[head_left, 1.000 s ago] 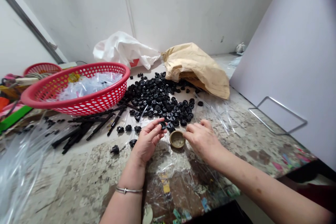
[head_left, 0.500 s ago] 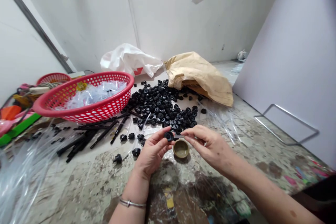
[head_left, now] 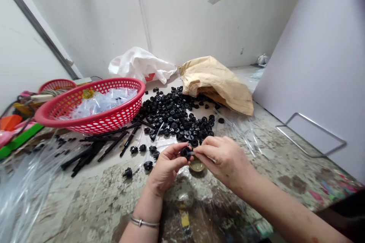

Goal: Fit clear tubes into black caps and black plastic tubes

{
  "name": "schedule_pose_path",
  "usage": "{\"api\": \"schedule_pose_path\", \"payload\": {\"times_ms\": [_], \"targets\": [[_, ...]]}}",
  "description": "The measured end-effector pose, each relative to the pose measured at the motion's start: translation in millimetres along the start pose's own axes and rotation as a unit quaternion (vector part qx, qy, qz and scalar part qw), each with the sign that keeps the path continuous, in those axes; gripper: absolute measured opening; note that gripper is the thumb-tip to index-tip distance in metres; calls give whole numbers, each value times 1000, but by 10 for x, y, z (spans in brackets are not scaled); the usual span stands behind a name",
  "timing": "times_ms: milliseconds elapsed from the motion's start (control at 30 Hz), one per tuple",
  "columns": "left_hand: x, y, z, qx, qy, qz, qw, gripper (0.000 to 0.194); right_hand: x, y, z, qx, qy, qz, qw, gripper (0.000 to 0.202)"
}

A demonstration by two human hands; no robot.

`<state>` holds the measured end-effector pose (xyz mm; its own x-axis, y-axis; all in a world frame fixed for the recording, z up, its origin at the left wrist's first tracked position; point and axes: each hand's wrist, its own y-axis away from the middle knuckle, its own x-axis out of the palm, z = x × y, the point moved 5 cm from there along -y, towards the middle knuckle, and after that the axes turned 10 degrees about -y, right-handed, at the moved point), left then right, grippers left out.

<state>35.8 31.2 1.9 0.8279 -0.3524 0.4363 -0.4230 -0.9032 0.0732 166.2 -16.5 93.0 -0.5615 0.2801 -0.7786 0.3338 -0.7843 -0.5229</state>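
Between thumb and fingers, my left hand grips a round black plastic cap with its hollow side showing. My right hand pinches a short clear plastic tube, whose end meets the cap's opening; how far it goes in I cannot tell. Just below the two hands sits a small round bowl of greenish-brown colour with some clear liquid in it, partly covered by the fingers. A heap of similar black caps lies behind the hands, and a few loose ones rest to the left.
A red perforated basket with clear plastic pieces stands at left. Black rods and long clear tubes lie near it. Behind the heap are a brown paper bag and a white plastic bag. A metal wire frame is at right.
My right hand has moved left, bringing the clear tube's end to the black cap's opening. Both hands now cover more of the bowl.
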Motion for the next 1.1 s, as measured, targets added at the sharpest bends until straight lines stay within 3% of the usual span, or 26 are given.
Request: {"api": "schedule_pose_path", "payload": {"times_ms": [633, 1100], "targets": [[-8, -5, -2, 20, 6, -5, 1000, 37, 20, 5, 135, -5, 15, -3, 1000, 18], [-92, -14, -14, 24, -7, -48, 999, 40, 248, -77, 39, 47, -114, 21, 992, 23]]}}
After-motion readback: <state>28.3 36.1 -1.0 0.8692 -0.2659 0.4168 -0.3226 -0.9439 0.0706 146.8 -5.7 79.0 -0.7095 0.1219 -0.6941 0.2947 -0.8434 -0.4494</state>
